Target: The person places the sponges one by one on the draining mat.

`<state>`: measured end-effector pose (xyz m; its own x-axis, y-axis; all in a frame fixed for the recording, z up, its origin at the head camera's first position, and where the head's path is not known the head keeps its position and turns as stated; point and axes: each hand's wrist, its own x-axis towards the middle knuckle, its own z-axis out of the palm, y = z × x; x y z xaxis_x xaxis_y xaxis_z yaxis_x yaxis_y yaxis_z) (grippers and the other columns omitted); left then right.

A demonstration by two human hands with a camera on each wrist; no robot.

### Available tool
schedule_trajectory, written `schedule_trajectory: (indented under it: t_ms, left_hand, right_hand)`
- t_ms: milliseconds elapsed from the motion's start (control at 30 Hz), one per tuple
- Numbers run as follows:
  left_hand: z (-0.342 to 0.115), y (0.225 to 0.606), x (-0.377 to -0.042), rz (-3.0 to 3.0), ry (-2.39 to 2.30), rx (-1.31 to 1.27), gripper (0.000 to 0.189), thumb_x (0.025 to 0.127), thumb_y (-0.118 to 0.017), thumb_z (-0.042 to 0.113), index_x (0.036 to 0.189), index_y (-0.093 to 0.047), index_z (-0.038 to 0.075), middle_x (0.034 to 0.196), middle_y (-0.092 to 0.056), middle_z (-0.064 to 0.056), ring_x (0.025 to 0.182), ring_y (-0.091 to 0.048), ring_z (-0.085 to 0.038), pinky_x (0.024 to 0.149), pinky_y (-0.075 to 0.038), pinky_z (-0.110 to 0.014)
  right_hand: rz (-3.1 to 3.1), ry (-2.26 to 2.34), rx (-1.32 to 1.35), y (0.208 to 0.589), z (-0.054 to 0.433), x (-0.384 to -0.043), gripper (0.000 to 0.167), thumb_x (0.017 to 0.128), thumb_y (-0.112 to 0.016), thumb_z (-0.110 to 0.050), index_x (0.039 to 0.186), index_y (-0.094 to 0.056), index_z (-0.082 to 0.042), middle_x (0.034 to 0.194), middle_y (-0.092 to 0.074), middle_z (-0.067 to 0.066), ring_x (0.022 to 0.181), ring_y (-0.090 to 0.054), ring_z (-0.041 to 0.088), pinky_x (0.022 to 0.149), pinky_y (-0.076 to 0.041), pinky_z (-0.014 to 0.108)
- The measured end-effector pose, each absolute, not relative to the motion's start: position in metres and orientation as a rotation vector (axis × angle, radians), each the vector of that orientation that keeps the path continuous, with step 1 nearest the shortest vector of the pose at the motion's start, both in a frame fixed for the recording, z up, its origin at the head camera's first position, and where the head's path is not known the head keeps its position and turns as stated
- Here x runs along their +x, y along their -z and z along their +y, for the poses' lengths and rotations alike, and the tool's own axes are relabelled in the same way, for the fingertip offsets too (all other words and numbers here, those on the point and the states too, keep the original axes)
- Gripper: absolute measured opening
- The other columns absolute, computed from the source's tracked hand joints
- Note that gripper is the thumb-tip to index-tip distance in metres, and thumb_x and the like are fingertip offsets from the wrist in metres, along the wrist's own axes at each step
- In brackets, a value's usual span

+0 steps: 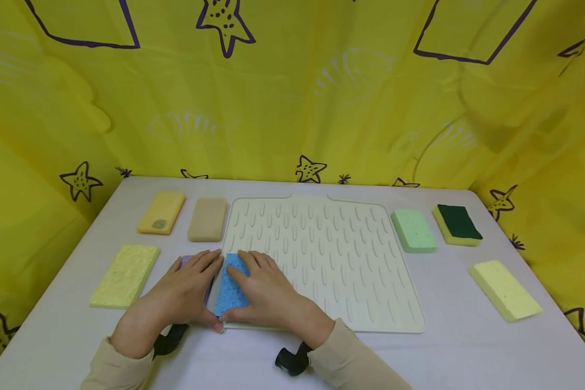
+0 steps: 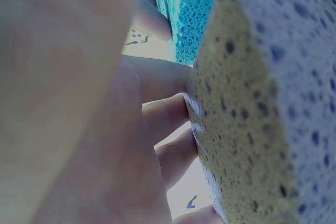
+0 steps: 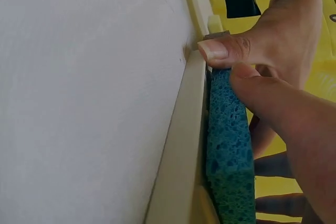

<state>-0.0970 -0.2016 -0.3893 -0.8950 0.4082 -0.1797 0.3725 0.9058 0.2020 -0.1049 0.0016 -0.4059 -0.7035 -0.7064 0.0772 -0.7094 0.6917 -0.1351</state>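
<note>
The right hand (image 1: 269, 287) pinches the blue sponge (image 1: 229, 295) at the mat (image 1: 326, 260)'s eight o'clock; the left hand (image 1: 187, 290) spans the purple sponge (image 2: 312, 108) (gripped or not, I cannot tell). Only the blue overlaps the mat; others, like the green sponge (image 1: 413, 230) at two o'clock, lie outside.

Up at my head the view sits farthest off, looking forward and down over the table (image 1: 443, 352), yellow curtain (image 1: 273, 108) at twelve o'clock, my left hand (image 1: 187, 290) and right hand (image 1: 268, 290) down between six and eight! Over to the left wrist view, and it's right up close, peering along my left hand from nine o'clock, the purple sponge (image 2: 257, 114) looming at three, the blue sponge (image 1: 230, 295) at twelve! Now the right wrist view, near and tipped sideways: table at nine, curtain toward three, my left hand at two! Both wrist views share that blue sponge, and the head view catches it too
</note>
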Motion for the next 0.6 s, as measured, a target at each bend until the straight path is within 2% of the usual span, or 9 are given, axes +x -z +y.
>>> schedule_trajectory:
  t_ms: [300,433,600]
  left_hand:
    - [-0.202,0.392,-0.096,2.854,-0.247,0.598,0.134,0.051,-0.083,0.074,0.152,-0.035,0.001,0.16,-0.033,-0.017,0.148,-0.029,-0.039,0.11,-0.023,-0.074]
    - [-0.201,0.392,-0.097,2.853,-0.239,0.6,0.133,0.05,-0.084,0.073,0.151,-0.037,0.001,0.16,-0.033,-0.017,0.147,-0.029,-0.039,0.11,-0.024,-0.074]
    - [-0.2,0.391,-0.097,2.843,-0.239,0.569,0.134,0.049,-0.084,0.073,0.151,-0.037,0.001,0.16,-0.032,-0.017,0.148,-0.028,-0.039,0.111,-0.021,-0.074]
  right_hand:
    - [-2.888,-0.361,1.266,0.406,0.006,-0.105,0.085,0.088,-0.058,-0.067,0.152,-0.04,-0.015,0.162,-0.027,0.016,0.151,-0.023,0.037,0.121,-0.024,0.056]
    - [-2.914,-0.532,1.232,0.4,0.022,-0.103,0.081,0.09,-0.06,-0.062,0.154,-0.037,-0.018,0.165,-0.019,0.012,0.154,-0.014,0.033,0.123,-0.016,0.057]
    - [-2.909,-0.683,1.1,0.395,0.049,-0.104,0.081,0.09,-0.065,-0.057,0.155,-0.033,-0.02,0.166,-0.014,0.01,0.155,-0.012,0.027,0.124,-0.012,0.054]
